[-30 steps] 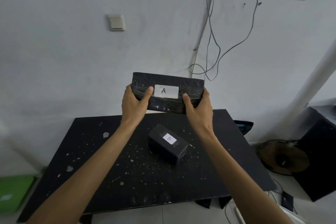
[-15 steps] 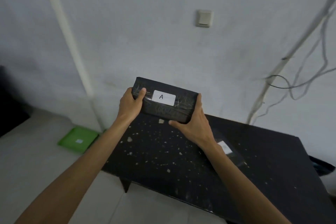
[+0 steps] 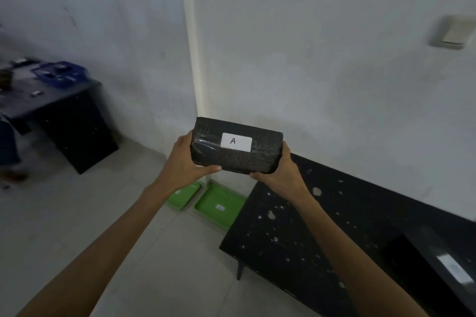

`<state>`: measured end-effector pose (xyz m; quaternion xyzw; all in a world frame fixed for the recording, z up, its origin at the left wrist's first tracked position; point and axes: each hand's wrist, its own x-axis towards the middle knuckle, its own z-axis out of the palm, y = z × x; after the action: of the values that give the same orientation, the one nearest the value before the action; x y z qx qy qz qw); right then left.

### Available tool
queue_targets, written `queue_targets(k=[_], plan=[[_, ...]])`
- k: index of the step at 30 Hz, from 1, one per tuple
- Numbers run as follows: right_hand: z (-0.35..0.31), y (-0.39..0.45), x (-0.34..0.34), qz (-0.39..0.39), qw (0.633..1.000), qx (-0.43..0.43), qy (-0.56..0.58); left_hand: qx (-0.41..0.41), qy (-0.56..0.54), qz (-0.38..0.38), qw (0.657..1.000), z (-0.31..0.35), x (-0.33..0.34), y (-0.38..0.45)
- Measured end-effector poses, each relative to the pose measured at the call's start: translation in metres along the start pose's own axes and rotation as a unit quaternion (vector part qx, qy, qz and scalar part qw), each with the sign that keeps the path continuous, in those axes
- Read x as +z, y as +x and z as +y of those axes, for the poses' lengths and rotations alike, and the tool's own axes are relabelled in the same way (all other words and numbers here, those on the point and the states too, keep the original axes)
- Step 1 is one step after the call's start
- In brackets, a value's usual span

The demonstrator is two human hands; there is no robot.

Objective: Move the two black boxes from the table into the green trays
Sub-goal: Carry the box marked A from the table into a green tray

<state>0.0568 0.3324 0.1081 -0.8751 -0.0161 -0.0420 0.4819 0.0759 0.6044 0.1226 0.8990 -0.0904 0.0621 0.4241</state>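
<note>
Landmark for this entry was the black table [image 3: 334, 226], which occupied the right of the view.

Well left of the table, a second dark desk [image 3: 64, 116] stood against the wall with a blue tray [image 3: 59, 72] on it; neither concerned the task.

Since half a second earlier, the view had swung further left. Two green trays [image 3: 219, 206] now showed on the floor just beside the table's left end, where only one had been visible before. The nearer tray sat partly tucked under the table's corner; the farther one was partly hidden behind the left forearm. Both appeared to hold only a small label.

The left hand [image 3: 185, 162] was closed on the left end of box A [image 3: 235, 149], thumb under the lower edge. The right hand [image 3: 280, 172] was pressed against the right end, fingers hidden behind the box. Box A was held clear above the table's left end and above the trays, label facing the camera.

At the table's right, the second black box [image 3: 425, 270] lay on the surface, blurred, its label unreadable.

Judgement: the carry was in progress with the destination in sight; lowering box A into a tray remained, and the second box had not been started.
</note>
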Motion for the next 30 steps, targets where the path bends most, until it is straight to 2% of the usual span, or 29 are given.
queue_targets(k=[6, 14, 18, 21, 26, 30], plan=[[-0.024, 0.058, 0.079, -0.023, 0.999, 0.01, -0.032, -0.021, 0.021, 0.02, 0.999, -0.085, -0.047, 0.038], [0.001, 0.163, 0.163, -0.054, 0.996, 0.053, -0.04, -0.05, -0.032, -0.007, 0.998, -0.185, -0.047, 0.118], [0.034, 0.227, 0.214, -0.037, 0.991, 0.131, 0.016, -0.061, -0.007, -0.049, 0.997, -0.244, -0.029, 0.18], [0.066, 0.267, 0.256, -0.008, 0.979, 0.202, 0.03, -0.122, 0.016, -0.096, 0.988, -0.285, -0.012, 0.227], [0.128, 0.318, 0.313, 0.03, 0.945, 0.324, 0.039, -0.208, -0.028, -0.155, 0.965, -0.351, 0.042, 0.299], [0.192, 0.346, 0.365, 0.081, 0.91, 0.4, 0.075, -0.227, -0.064, -0.204, 0.95, -0.423, 0.109, 0.345]])
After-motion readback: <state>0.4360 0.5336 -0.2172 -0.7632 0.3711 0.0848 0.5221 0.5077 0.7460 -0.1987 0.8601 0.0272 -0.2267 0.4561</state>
